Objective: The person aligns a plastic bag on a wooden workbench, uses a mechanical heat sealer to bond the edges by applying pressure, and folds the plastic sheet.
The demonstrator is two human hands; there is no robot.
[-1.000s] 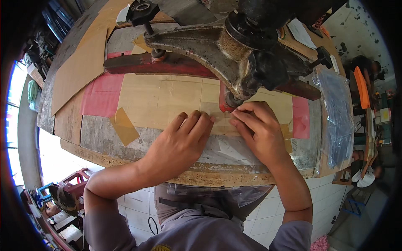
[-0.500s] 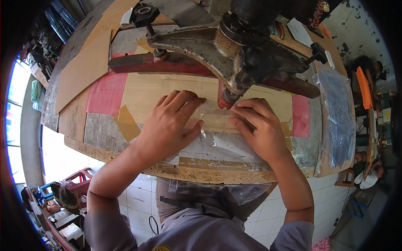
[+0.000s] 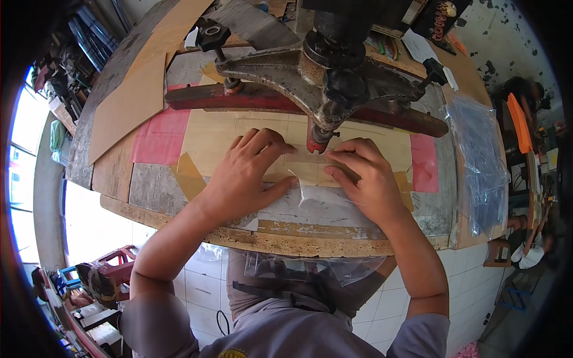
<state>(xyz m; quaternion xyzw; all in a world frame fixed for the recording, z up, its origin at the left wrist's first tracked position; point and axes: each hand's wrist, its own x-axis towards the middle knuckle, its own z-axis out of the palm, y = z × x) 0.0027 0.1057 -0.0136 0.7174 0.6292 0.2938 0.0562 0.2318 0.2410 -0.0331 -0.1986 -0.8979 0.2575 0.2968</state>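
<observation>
Both hands press a clear plastic sheet under the machine head.
Left hand [image 3: 248, 173] and right hand [image 3: 364, 179] lie flat, fingers spread, holding the clear plastic sheet [image 3: 301, 191] on the worktop [image 3: 149, 185] below the machine [image 3: 325, 89].

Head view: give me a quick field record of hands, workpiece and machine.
left hand: flat, palm down on clear plastic sheet
right hand: flat on the same sheet, fingers pointing left
machine: dark metal press head just above the fingertips
surface: worn wooden bench with pink and tan patches
right side: pile of clear plastic bags
</observation>
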